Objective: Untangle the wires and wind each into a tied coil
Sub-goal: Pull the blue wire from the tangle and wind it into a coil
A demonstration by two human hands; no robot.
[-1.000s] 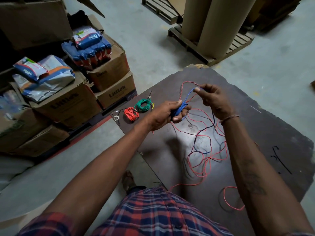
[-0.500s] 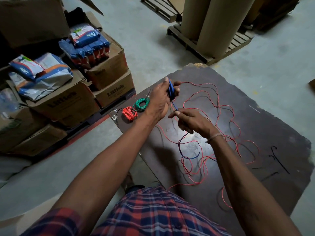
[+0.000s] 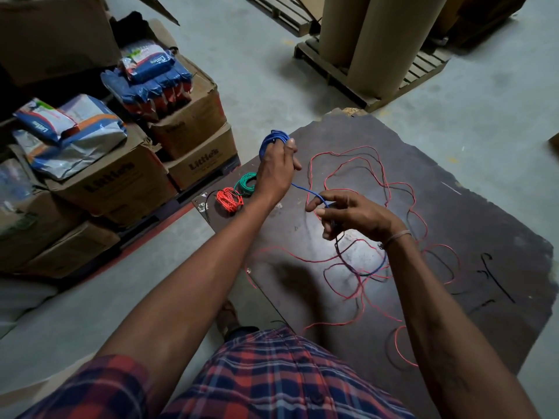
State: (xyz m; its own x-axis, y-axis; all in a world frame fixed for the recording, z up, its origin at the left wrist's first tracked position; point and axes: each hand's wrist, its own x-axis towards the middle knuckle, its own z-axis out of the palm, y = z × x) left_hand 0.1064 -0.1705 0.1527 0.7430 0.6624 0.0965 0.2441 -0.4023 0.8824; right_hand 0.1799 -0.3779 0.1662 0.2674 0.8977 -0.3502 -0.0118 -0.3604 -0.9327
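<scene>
The left hand [image 3: 276, 167] has lifted the blue coil [image 3: 272, 139]; the right hand [image 3: 354, 214] has dropped lower.

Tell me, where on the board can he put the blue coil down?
Bare board lies on the far right, beyond the loose red wire. A smaller bare patch sits on the near left, between the red coil and the tangle. The middle is crowded with loops; the left corner holds the green coil.

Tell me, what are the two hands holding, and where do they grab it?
Both hold the thin blue wire. The left hand has its wound coil looped around the fingers; the right hand pinches the loose strand in its fingertips.
</scene>
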